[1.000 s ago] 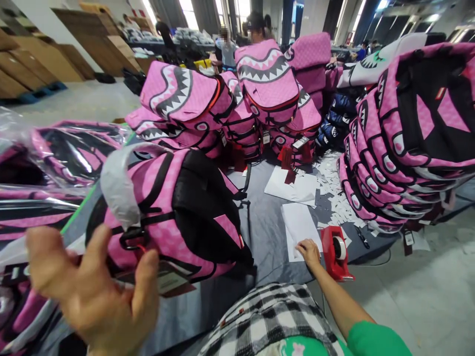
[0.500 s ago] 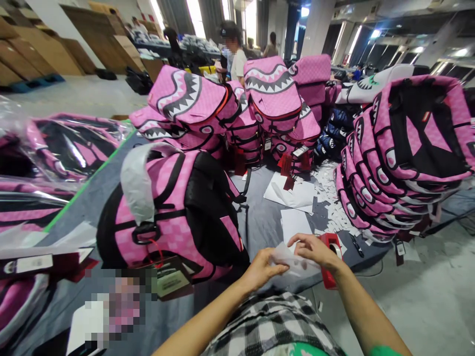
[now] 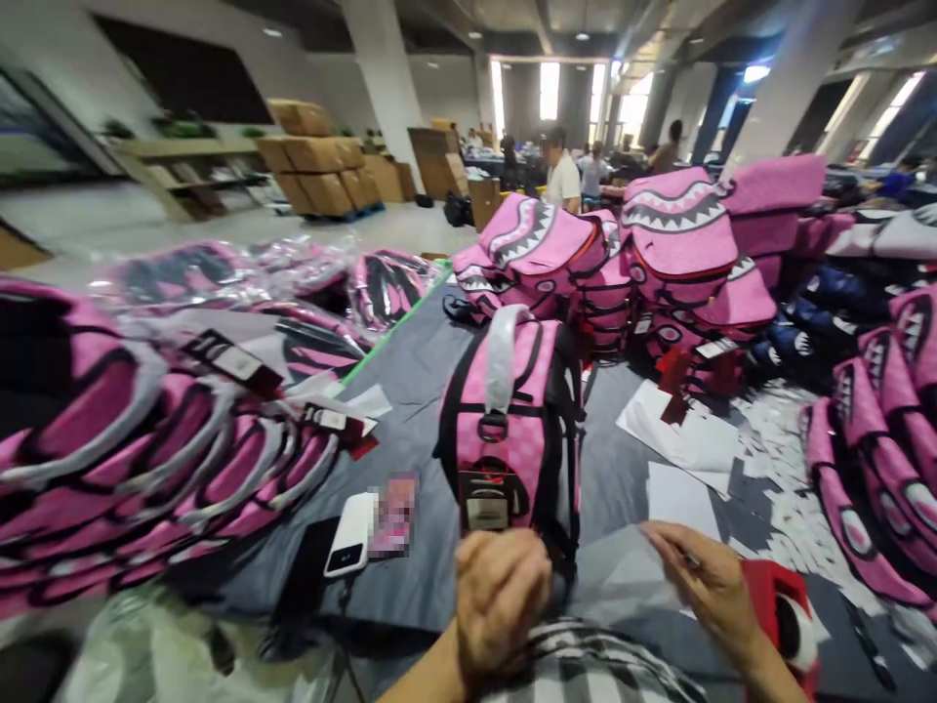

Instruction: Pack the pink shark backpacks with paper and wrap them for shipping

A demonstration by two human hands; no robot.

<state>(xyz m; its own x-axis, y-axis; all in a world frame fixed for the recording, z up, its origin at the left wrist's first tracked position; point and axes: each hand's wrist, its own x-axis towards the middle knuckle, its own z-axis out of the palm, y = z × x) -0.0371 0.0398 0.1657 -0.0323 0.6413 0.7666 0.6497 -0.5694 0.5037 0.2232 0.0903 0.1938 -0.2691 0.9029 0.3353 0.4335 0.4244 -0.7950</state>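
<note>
A pink and black backpack (image 3: 516,391) stands upright on the grey-covered table, with a pale wrap around its top handle and a hang tag (image 3: 486,503) on its front. Close below that tag is my left hand (image 3: 504,596), its fingers curled closed and slightly blurred; what they hold, if anything, is hidden. My right hand (image 3: 707,586) pinches the edge of a thin translucent sheet (image 3: 622,571), which spreads leftward across my lap side of the table. Beside my right wrist sits a red tape dispenser (image 3: 780,625) with a roll in it.
Stacked pink backpacks stand left (image 3: 183,469), at the back (image 3: 677,229) and right (image 3: 871,469). White papers (image 3: 684,498) and scraps (image 3: 787,488) lie right of centre. A power bank (image 3: 352,532) rests left of the backpack. People work in the background.
My view has swung left. My left hand has come away from my right and closed near the backpack. The sheet stays in my right hand, and the backpack now faces me more squarely.
</note>
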